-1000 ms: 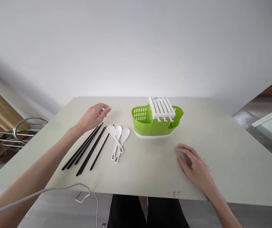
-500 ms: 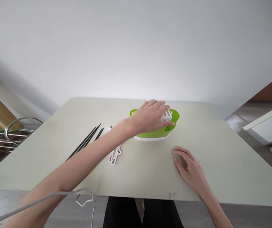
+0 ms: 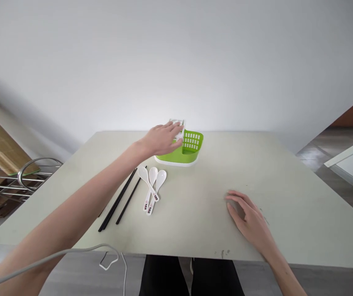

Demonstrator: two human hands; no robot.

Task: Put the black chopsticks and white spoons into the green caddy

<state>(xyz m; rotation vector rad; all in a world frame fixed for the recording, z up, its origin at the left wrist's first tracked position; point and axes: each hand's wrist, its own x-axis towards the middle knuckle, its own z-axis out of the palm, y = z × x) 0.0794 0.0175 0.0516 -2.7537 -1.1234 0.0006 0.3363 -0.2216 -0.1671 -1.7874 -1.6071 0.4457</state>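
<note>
My left hand (image 3: 164, 139) reaches to the back of the table. Its fingers lie over a white slotted insert (image 3: 181, 134) that stands up from the left part of a green plastic basket (image 3: 191, 158). The thumb is at the near side, and part of the grip is hidden. The basket has a white base and slotted walls. My right hand (image 3: 248, 218) rests at the right on the tabletop, holding nothing, its fingers loosely curved and apart. Several black chopsticks (image 3: 130, 199) lie near my left forearm. Beside them, three white spoons (image 3: 153, 187) overlap in a fan.
The pale table (image 3: 213, 222) meets a white wall (image 3: 176, 61) at the back. A grey cable (image 3: 80, 250) crosses below my left forearm. A metal rack (image 3: 34, 181) with a wooden board (image 3: 3, 144) stands off to the left, and a white panel (image 3: 351, 160) at the right.
The green basket with its white insert has shifted left and back along with my left hand. Spoons and chopsticks show more now that the forearm has moved. My right hand stays put.
</note>
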